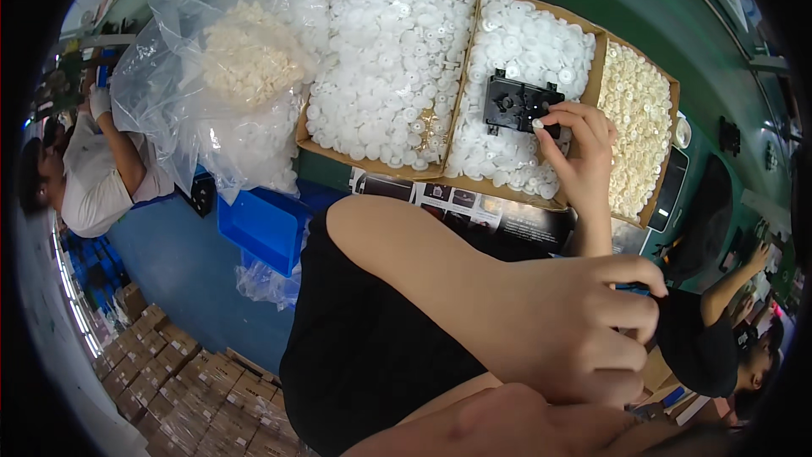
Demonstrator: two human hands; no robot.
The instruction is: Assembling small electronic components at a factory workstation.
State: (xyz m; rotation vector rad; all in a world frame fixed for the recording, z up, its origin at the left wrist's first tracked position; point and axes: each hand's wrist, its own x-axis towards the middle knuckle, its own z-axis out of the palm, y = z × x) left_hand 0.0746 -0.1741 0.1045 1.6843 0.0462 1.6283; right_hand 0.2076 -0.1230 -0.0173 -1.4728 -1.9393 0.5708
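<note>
My right hand point(584, 148) reaches over a black plastic housing point(512, 101) that rests on the white plastic parts point(524, 38) in the middle box. Its thumb and fingers pinch a small white piece point(537, 123) at the housing's lower right corner. The housing has round recesses and small tabs along its edges. Close to the camera, my left hand point(592, 322) is closed, its fingers curled and its forearm crossing from the left. Whatever those fingers may hold is hidden. The left hand covers part of my right forearm.
Left of the middle box, another cardboard box point(389, 51) holds white round parts; cream parts point(634, 127) fill the right one. Clear plastic bags point(178, 59) of parts lie far left. A blue tray point(262, 228) sits below. Co-workers point(93, 161) appear at both sides; stacked cartons point(194, 398) stand lower left.
</note>
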